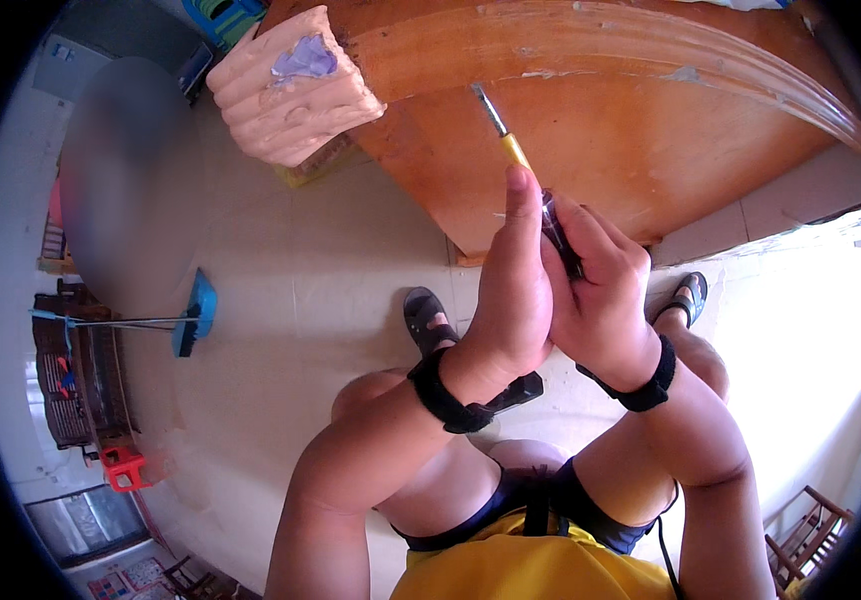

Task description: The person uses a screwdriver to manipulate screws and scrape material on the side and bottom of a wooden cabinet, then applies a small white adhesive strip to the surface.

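Note:
My left hand and my right hand are wrapped together round a slim tool with a metal tip, a yellow section and a dark part between my palms. The tip points up and away from me, in front of a brown wooden furniture piece, possibly a table, whose curved moulded rim has pale smears. Whether the tip touches the wood I cannot tell. At that piece's left end is a lumpy, ribbed, peach-coloured block with a purple patch.
On the tiled floor to the left are a blue long-handled dustpan or broom, a red stool and dark furniture. A large area at upper left is blurred out. Wooden chairs stand at lower right. My sandalled feet are below the wooden piece.

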`<action>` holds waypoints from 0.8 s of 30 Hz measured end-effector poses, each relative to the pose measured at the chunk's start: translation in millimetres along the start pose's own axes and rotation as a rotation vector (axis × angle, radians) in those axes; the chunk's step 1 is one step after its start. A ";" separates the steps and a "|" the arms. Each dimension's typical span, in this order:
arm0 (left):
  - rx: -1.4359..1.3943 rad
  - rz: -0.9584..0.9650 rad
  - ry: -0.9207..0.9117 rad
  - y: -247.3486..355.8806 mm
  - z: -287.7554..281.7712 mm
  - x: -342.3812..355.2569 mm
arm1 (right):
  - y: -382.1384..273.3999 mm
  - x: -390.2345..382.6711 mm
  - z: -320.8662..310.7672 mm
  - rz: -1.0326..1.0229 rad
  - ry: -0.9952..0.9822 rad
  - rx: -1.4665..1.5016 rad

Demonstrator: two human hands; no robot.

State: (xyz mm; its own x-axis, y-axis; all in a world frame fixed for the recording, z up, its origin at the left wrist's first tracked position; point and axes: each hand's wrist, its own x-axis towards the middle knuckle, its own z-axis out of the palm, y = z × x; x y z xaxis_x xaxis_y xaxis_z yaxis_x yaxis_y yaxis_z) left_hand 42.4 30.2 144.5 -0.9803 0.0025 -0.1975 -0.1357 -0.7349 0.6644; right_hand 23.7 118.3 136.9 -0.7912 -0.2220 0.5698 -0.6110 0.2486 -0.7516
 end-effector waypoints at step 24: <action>-0.093 0.001 -0.052 5.8 -0.8 -2.0 | -9.2 5.7 -1.9 -0.015 -0.016 -0.056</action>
State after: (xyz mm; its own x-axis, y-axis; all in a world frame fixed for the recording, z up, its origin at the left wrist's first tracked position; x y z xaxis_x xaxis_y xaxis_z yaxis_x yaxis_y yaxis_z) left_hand 43.7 25.4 148.1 -0.9868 0.0352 -0.1582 -0.1235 -0.7949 0.5940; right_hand 24.7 116.5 147.7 -0.7819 -0.2412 0.5749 -0.6234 0.2972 -0.7232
